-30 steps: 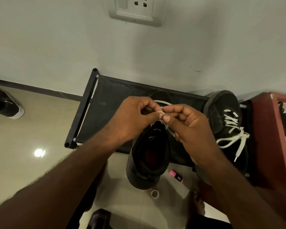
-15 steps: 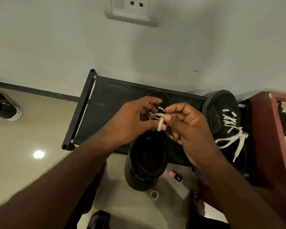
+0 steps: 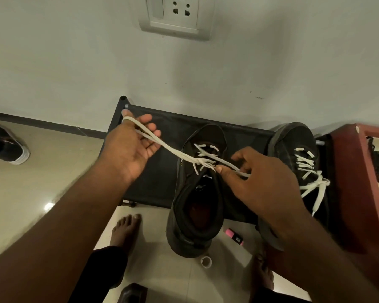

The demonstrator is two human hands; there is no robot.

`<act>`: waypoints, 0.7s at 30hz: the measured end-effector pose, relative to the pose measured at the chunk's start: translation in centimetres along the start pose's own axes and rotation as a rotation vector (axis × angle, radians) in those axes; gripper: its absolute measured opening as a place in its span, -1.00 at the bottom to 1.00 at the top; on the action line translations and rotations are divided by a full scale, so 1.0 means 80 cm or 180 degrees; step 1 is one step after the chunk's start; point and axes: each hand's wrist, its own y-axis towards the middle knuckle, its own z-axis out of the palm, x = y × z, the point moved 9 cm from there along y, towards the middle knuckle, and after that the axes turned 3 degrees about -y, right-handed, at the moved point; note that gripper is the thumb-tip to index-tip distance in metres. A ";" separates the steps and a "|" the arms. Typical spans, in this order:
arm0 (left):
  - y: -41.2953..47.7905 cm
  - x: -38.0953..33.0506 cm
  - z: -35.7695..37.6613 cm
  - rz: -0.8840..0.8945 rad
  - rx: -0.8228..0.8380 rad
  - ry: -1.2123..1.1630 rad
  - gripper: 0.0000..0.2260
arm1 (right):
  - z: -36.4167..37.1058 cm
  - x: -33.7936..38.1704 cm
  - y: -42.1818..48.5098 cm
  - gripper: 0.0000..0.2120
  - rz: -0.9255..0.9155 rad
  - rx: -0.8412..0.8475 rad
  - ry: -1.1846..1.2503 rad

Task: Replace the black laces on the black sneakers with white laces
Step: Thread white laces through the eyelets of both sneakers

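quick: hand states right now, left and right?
Left hand: open, white lace loop hooked over its straight fingers.
Right hand: pinches the white lace.

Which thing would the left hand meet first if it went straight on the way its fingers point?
Probably the wall behind the rack. The left hand, a loop of white lace over its fingers, points away past the rack's far rail; nothing else shows in that line, though depth is unclear.
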 end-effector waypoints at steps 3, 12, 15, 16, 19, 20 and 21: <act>0.009 -0.011 -0.015 0.0049 -0.0139 -0.0155 -0.55 | 0.007 -0.016 0.002 -0.62 0.0261 0.0120 -0.0059; 0.006 -0.005 -0.004 0.0760 0.0569 0.4796 -0.62 | 0.033 -0.011 0.007 -0.88 -0.0028 0.0187 0.1262; -0.005 0.030 -0.003 0.0478 0.1291 0.6039 -0.39 | 0.042 0.008 0.003 -0.74 -0.0323 0.0510 0.1921; -0.012 0.031 0.008 0.0685 0.1487 0.6139 -0.37 | 0.044 0.012 0.003 -0.71 -0.0419 0.0563 0.1923; -0.052 0.036 0.059 0.1346 0.2011 0.5073 -0.51 | 0.045 0.016 0.004 -0.71 -0.0586 0.0533 0.1774; -0.062 0.036 0.073 0.1477 0.2047 0.4617 -0.61 | 0.043 0.015 0.005 -0.73 -0.0563 0.0450 0.1791; -0.068 0.037 0.082 0.1592 0.2028 0.4390 -0.71 | 0.041 0.014 0.005 -0.75 -0.0492 0.0395 0.1868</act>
